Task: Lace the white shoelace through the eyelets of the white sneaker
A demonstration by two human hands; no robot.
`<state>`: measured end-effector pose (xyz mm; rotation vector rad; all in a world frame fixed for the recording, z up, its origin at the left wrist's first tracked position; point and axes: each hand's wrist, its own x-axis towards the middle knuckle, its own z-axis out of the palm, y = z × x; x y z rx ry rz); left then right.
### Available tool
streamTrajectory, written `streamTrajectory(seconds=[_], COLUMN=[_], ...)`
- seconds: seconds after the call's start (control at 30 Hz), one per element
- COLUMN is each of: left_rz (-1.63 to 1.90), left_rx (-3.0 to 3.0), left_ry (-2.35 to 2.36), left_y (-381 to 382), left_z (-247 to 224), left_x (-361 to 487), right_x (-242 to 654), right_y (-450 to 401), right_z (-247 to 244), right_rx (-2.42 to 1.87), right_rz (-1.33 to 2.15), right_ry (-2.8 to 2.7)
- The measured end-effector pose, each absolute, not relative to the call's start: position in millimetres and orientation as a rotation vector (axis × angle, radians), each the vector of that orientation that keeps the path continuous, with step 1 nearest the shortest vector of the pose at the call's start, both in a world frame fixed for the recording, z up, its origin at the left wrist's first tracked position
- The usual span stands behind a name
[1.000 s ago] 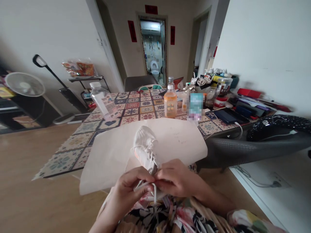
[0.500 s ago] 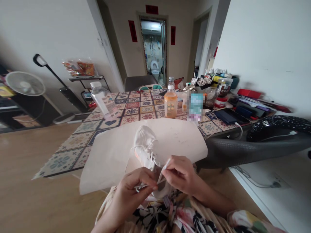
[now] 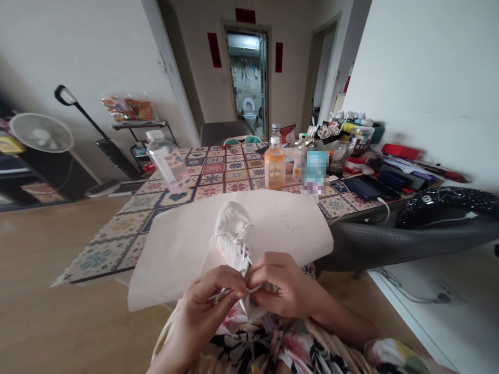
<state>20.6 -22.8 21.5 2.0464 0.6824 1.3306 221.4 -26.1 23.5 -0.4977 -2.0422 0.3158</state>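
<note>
A white shoe lies with its toe pointing away from me, on a large white sheet of paper at the table's near edge. Over the shoe's near end, both hands come together. My left hand pinches a white shoelace between thumb and fingers. Beside it, my right hand is closed on the lace too, its fingertips almost touching those of the left. The heel end of the shoe is partly hidden behind my hands.
A patterned cloth covers the table. On it stand a large clear bottle, an orange drink bottle and a blurred-out item. Jars, papers and a tablet crowd the right side. A grey chair adjoins the table.
My right hand has moved left and slightly down to meet the left hand, bringing the lace end with it. The left hand has barely shifted, and the shoe stays in place.
</note>
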Motion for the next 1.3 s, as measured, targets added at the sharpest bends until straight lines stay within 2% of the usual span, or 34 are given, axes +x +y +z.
streamTrajectory(seconds=[0.17,0.27,0.33,0.5,0.63,0.73,0.83,0.93,1.07,1.2,1.3], left_rz=[1.325,1.317,1.300,1.353,1.516,1.507,1.477,1.467,1.159,0.783,0.693], left_rx=[1.995,1.938,1.853,1.449,0.906,0.714,0.811,1.026,1.459,1.777,1.936], left_ry=[0.798,0.811,0.818,0.817,0.611,0.472,0.553,0.716,0.979,1.175,1.151], left_y=[-23,-21,-19,-13,-4,3,12,19,22,21,20], left_z=[22,23,20,13,20,27,25,15,3,1,3], left_x=[24,24,23,21,17,8,-9,-26,-32,-19,-12], right_x=[221,222,222,224,226,238,259,277,279,263,257], right_y=[-24,-24,-26,-28,-17,-5,7,16,19,12,7], right_z=[22,23,25,24,21,21,19,13,10,16,18], right_rx=[-0.432,-0.379,-0.365,-0.271,-0.229,-0.188,-0.241,-0.386,-0.541,-0.772,-0.930], right_rz=[-0.043,-0.092,0.047,0.679,1.106,1.297,1.305,1.288,1.297,1.030,0.847], right_ry=[-2.030,-2.057,-2.020,-1.707,-1.204,-1.030,-1.021,-1.244,-1.542,-1.876,-2.089])
